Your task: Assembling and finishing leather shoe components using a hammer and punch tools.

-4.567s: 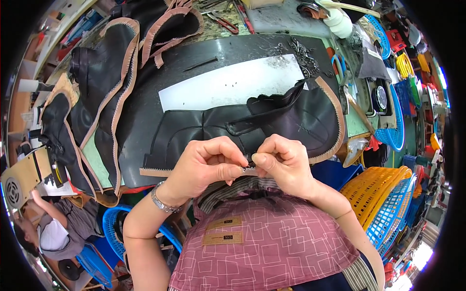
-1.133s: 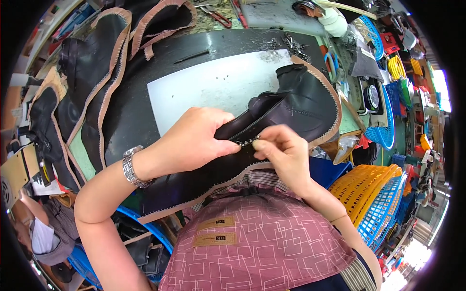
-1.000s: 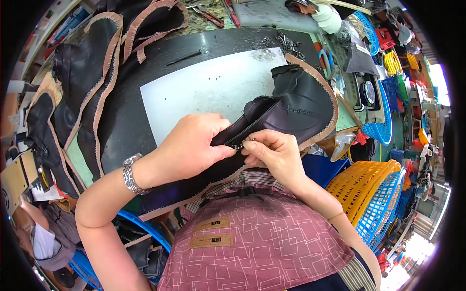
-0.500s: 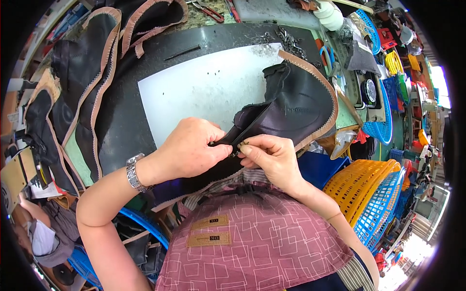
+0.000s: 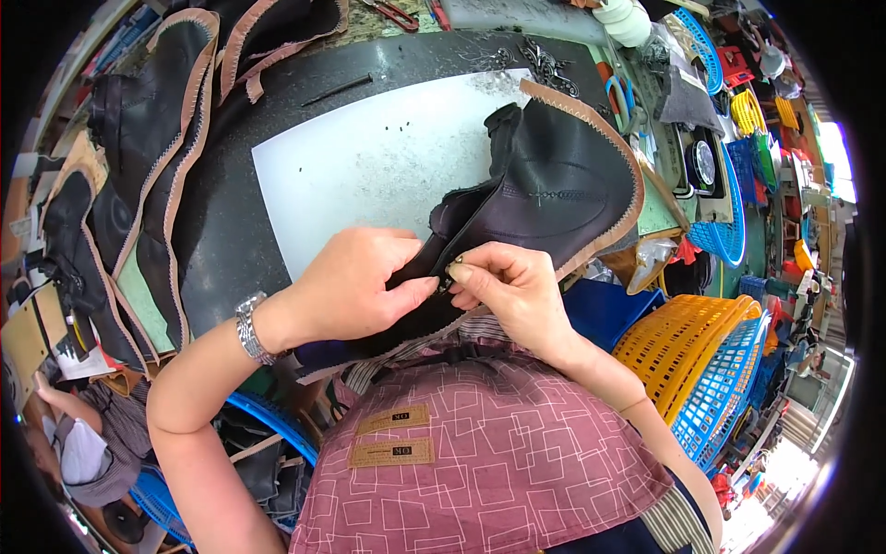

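A black leather boot upper (image 5: 563,185) with a tan, zigzag-stitched edge lies partly over a white sheet and reaches down to my apron. My left hand (image 5: 355,286), with a metal watch on its wrist, is closed on the upper's folded black edge, thumb on top. Close beside that thumb, my right hand (image 5: 512,300) makes a pinch at the same edge. Something tiny and metallic-looking shows at its fingertips, too small to name. The fingers hide the rest of that spot.
Several dark specks lie on the white sheet (image 5: 341,175), which rests on a black mat (image 5: 221,231). Further boot uppers (image 5: 152,102) are at the left. A thin dark rod (image 5: 337,90) lies behind. Scissors (image 5: 616,97) and a yellow basket (image 5: 683,337) are at the right.
The view has shifted slightly, and the boot upper with both hands sits a little differently in it. My right fingertips have curled in closer at the edge; the left hand keeps its hold.
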`<state>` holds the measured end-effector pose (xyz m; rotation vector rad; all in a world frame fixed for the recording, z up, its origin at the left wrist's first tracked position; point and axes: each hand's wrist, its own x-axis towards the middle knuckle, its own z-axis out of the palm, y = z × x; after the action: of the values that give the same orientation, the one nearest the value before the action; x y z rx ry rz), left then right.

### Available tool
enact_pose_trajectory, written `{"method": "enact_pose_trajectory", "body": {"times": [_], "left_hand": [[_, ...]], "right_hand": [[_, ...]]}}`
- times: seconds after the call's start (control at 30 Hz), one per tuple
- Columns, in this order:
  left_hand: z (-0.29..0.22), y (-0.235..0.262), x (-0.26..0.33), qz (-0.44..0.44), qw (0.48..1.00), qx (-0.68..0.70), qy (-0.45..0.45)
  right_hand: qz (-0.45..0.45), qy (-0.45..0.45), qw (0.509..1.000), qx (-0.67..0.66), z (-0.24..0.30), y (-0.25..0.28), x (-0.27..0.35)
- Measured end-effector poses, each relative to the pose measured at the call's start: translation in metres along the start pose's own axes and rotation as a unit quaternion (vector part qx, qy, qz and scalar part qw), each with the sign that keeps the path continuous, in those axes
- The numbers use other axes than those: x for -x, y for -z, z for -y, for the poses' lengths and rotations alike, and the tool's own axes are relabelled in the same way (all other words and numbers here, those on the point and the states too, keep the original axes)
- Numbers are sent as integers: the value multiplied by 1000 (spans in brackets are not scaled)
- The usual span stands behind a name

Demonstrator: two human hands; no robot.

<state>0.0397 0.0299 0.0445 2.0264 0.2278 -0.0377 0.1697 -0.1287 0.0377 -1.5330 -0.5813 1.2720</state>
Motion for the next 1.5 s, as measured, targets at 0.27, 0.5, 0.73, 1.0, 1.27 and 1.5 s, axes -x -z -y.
{"method": "enact_pose_trajectory", "body": {"times": [0.27, 0.5, 0.73, 1.0, 1.27, 1.5], "left_hand": [[6, -19, 0, -86, 996, -14, 27], [3, -15, -4, -68, 992, 84, 70], [8, -14, -5, -71, 992, 81, 71], [7, -12, -6, -64, 994, 45, 74], [7, -9, -10, -54, 995, 8, 85], [-1, 0, -13, -23, 993, 6, 116]], "right_hand": [[-29, 23, 999, 15, -4, -5, -8], [-51, 53, 997, 5, -9, -6, -7], [-100, 325, 883, 325, -6, 8, -18], [-10, 434, 780, 451, 1, 19, -28], [62, 474, 758, 444, -3, 31, -50], [69, 377, 831, 403, 17, 27, -49]]}}
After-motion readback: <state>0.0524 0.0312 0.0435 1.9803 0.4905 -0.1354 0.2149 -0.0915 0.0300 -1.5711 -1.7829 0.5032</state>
